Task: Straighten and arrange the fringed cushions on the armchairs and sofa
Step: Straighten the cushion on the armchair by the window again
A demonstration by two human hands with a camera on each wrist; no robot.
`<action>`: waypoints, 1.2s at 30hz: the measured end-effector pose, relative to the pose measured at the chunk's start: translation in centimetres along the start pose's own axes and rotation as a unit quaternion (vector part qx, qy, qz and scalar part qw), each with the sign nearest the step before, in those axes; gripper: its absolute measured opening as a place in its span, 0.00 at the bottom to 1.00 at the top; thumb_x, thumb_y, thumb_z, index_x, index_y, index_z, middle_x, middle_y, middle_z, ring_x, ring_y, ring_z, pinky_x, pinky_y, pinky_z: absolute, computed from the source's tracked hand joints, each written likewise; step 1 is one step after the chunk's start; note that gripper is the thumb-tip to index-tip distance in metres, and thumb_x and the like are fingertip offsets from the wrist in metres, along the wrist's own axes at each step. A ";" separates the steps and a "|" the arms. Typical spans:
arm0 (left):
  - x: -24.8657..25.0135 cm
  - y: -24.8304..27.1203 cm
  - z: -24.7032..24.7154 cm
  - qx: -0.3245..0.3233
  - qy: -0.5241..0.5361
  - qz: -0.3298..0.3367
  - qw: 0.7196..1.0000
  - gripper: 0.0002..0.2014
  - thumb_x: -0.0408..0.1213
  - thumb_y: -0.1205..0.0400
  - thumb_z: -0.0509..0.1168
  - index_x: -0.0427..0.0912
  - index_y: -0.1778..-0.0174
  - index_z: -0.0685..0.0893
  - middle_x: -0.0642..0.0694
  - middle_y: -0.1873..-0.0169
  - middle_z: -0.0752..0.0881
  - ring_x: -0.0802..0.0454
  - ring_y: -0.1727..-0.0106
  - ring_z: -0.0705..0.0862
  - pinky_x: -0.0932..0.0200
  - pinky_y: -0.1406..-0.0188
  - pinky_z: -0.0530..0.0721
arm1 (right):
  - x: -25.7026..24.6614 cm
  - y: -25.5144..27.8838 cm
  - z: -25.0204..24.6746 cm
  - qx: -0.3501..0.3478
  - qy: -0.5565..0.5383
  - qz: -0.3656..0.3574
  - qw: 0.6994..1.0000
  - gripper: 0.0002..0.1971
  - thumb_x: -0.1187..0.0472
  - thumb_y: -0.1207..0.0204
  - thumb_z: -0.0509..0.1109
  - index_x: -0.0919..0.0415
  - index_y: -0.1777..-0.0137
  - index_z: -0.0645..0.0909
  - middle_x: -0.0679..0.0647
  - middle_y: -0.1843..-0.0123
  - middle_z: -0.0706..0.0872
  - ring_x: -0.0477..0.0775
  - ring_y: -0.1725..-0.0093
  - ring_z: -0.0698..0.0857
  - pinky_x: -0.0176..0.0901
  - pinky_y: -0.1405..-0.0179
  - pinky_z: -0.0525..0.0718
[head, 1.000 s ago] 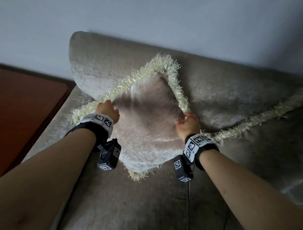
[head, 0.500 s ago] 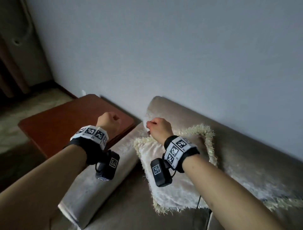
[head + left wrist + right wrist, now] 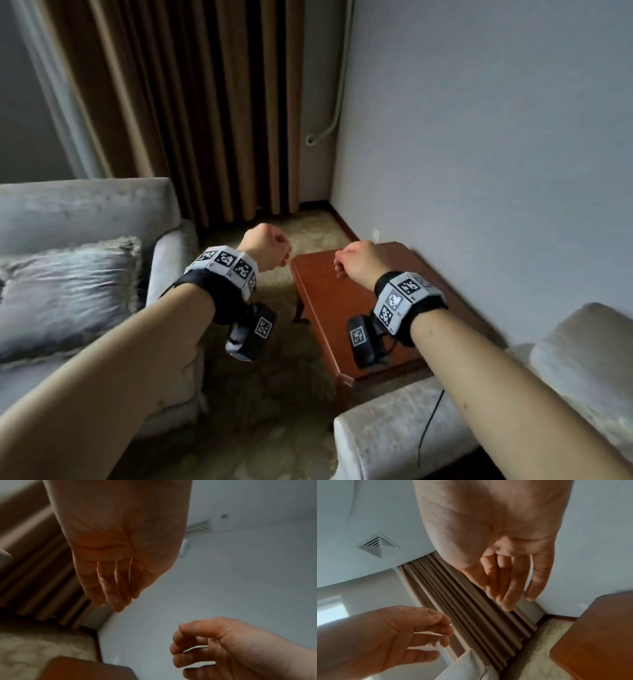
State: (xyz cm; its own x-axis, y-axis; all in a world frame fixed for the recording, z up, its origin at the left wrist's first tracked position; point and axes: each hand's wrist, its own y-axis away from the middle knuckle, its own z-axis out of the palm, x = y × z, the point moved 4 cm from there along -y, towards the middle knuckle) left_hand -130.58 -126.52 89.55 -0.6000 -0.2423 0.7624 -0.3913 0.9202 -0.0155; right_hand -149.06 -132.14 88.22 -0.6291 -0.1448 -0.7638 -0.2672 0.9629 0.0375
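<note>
— What are the seats and the cushion made of, by the look of them?

— Pale grey plush with a velvety sheen. The armchair (image 3: 102, 219) at the left has a boxy back and a rounded arm; the fringed cushion (image 3: 65, 294) lies on its seat, a soft square leaning against the back, with a shaggy trim along its right edge. At the near right, the sofa (image 3: 404, 431) shows only a rounded arm and part of its back.

— And the hands?

— Both are raised in mid-air, holding nothing. The left hand (image 3: 265, 248) hangs with loosely curled fingers (image 3: 109, 585) above the carpet; the right hand (image 3: 356, 262) is the same, fingers lightly bent, over the far end of the side table (image 3: 329, 308). Neither touches the cushion — it sits well to the left of them.

— What stands around?

— The side table is glossy reddish-brown wood with clipped corners, between armchair and sofa. Behind it, brown pleated curtains (image 3: 212, 102) hang to a mottled beige carpet (image 3: 270, 394), and a plain pale wall (image 3: 479, 137) fills the right. A thin dark cable (image 3: 428, 425) trails over the sofa arm.
</note>
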 end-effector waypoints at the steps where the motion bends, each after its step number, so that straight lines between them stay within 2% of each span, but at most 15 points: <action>1: -2.2 -0.5 -2.5 0.020 0.003 -0.020 1.000 0.13 0.34 0.21 0.63 0.44 0.72 0.83 0.42 0.64 0.91 0.49 0.67 0.89 0.58 0.65 0.87 | -2.0 -1.1 2.7 -0.020 -0.009 -0.006 1.000 0.16 0.59 0.27 0.65 0.60 0.75 0.84 0.58 0.67 0.92 0.59 0.61 0.92 0.53 0.51 0.90; 4: -8.4 -1.9 -9.3 0.063 -0.002 -0.069 0.996 0.12 0.33 0.21 0.63 0.41 0.71 0.85 0.39 0.67 0.91 0.49 0.70 0.87 0.54 0.64 0.88 | -6.8 -4.1 10.2 -0.083 -0.038 -0.021 0.996 0.15 0.61 0.31 0.66 0.60 0.79 0.81 0.58 0.72 0.88 0.61 0.65 0.92 0.53 0.56 0.90; 7: -13.6 -3.6 -14.6 0.108 0.021 -0.123 0.986 0.11 0.30 0.24 0.64 0.35 0.71 0.86 0.38 0.71 0.89 0.42 0.69 0.88 0.49 0.66 0.88 | -10.3 -6.3 15.8 -0.129 -0.032 -0.045 0.990 0.15 0.62 0.27 0.65 0.58 0.76 0.80 0.56 0.70 0.88 0.55 0.68 0.89 0.35 0.78 0.77; 9: -16.8 -4.6 -17.0 0.142 0.035 -0.155 0.977 0.13 0.28 0.23 0.63 0.34 0.74 0.83 0.41 0.78 0.85 0.45 0.76 0.84 0.54 0.74 0.83 | -12.2 -8.3 18.9 -0.160 -0.041 -0.053 0.985 0.15 0.63 0.26 0.65 0.58 0.74 0.81 0.58 0.69 0.89 0.53 0.71 0.87 0.30 0.84 0.73; 11: -19.2 -5.6 -18.4 0.164 0.040 -0.178 0.969 0.15 0.27 0.22 0.63 0.38 0.77 0.80 0.42 0.79 0.82 0.49 0.78 0.82 0.62 0.76 0.78 | -13.9 -10.7 21.7 -0.184 -0.045 -0.055 0.980 0.14 0.65 0.26 0.65 0.59 0.73 0.81 0.57 0.71 0.86 0.51 0.75 0.84 0.27 0.87 0.71; 14: -23.0 -7.6 -20.1 0.191 0.059 -0.209 0.957 0.16 0.27 0.25 0.63 0.39 0.80 0.81 0.36 0.74 0.84 0.46 0.67 0.85 0.54 0.65 0.81 | -16.3 -15.0 25.5 -0.224 -0.020 -0.087 0.971 0.14 0.66 0.26 0.64 0.59 0.74 0.80 0.55 0.72 0.85 0.51 0.75 0.84 0.28 0.86 0.71; 16: -25.5 -8.5 -20.9 0.205 0.074 -0.238 0.947 0.17 0.29 0.25 0.63 0.41 0.81 0.85 0.34 0.72 0.86 0.44 0.65 0.86 0.53 0.63 0.81 | -17.9 -17.8 27.7 -0.239 -0.008 -0.112 0.965 0.15 0.66 0.25 0.64 0.59 0.74 0.80 0.56 0.72 0.85 0.52 0.74 0.85 0.30 0.83 0.73; 18: -26.9 -9.0 -22.3 0.233 0.089 -0.272 0.929 0.17 0.28 0.25 0.63 0.39 0.81 0.84 0.35 0.70 0.86 0.46 0.70 0.87 0.57 0.67 0.80 | -20.1 -20.2 29.9 -0.269 0.009 -0.129 0.954 0.14 0.65 0.25 0.65 0.57 0.72 0.80 0.55 0.69 0.86 0.51 0.73 0.87 0.32 0.79 0.76; 21: -28.5 -9.2 -24.8 0.270 0.125 -0.311 0.903 0.14 0.27 0.20 0.61 0.41 0.73 0.79 0.43 0.73 0.83 0.57 0.83 0.82 0.66 0.74 0.76 | -23.6 -22.5 33.8 -0.321 0.006 -0.148 0.935 0.12 0.64 0.23 0.66 0.55 0.68 0.78 0.54 0.67 0.85 0.47 0.74 0.84 0.34 0.73 0.84; 25: -31.1 -9.0 -28.4 0.320 0.144 -0.337 0.874 0.12 0.28 0.20 0.62 0.40 0.70 0.79 0.42 0.71 0.84 0.49 0.73 0.83 0.63 0.72 0.77 | -28.0 -22.9 40.0 -0.356 0.012 -0.197 0.913 0.17 0.64 0.23 0.63 0.56 0.74 0.78 0.59 0.66 0.87 0.49 0.72 0.87 0.34 0.73 0.79; 27: -32.9 -9.0 -30.2 0.340 0.138 -0.356 0.860 0.12 0.28 0.19 0.61 0.40 0.69 0.79 0.42 0.72 0.84 0.49 0.74 0.83 0.64 0.74 0.78 | -29.7 -22.5 43.1 -0.381 0.022 -0.210 0.900 0.16 0.64 0.24 0.64 0.56 0.74 0.78 0.61 0.63 0.88 0.55 0.64 0.88 0.43 0.64 0.83; 30: -36.4 -9.5 -33.0 0.362 0.126 -0.371 0.846 0.12 0.27 0.20 0.59 0.41 0.69 0.80 0.43 0.75 0.84 0.54 0.82 0.83 0.65 0.78 0.77 | -31.8 -22.8 48.0 -0.413 0.027 -0.206 0.887 0.13 0.64 0.23 0.65 0.55 0.70 0.77 0.59 0.62 0.85 0.56 0.63 0.84 0.51 0.53 0.88; 32: -39.7 -10.2 -34.7 0.365 0.123 -0.386 0.839 0.13 0.26 0.21 0.58 0.41 0.69 0.80 0.44 0.76 0.84 0.60 0.88 0.80 0.65 0.78 0.77 | -32.7 -23.7 51.7 -0.422 0.035 -0.197 0.884 0.12 0.64 0.24 0.66 0.55 0.70 0.77 0.58 0.63 0.85 0.55 0.65 0.84 0.46 0.61 0.88; 34: -43.5 -11.2 -37.0 0.360 0.117 -0.408 0.831 0.13 0.27 0.21 0.57 0.41 0.69 0.81 0.45 0.75 0.84 0.61 0.87 0.81 0.65 0.78 0.78 | -33.8 -24.8 55.8 -0.423 0.045 -0.185 0.886 0.12 0.64 0.24 0.66 0.55 0.70 0.77 0.56 0.65 0.85 0.52 0.70 0.83 0.34 0.76 0.84; 36: -47.9 -12.9 -39.3 0.345 0.103 -0.424 0.831 0.13 0.27 0.21 0.57 0.41 0.70 0.81 0.44 0.73 0.86 0.54 0.79 0.86 0.61 0.75 0.83 | -34.7 -26.2 60.4 -0.417 0.054 -0.165 0.892 0.12 0.63 0.24 0.66 0.54 0.70 0.78 0.55 0.66 0.85 0.53 0.69 0.84 0.38 0.71 0.85</action>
State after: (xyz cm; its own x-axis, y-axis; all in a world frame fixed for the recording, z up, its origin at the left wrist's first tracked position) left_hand -69.35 -114.71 78.69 0.2000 -0.5896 0.7825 -0.9621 0.0331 0.2708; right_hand -76.12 -138.56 74.79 -0.4700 -0.4544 -0.7567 -0.8731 0.3652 0.3230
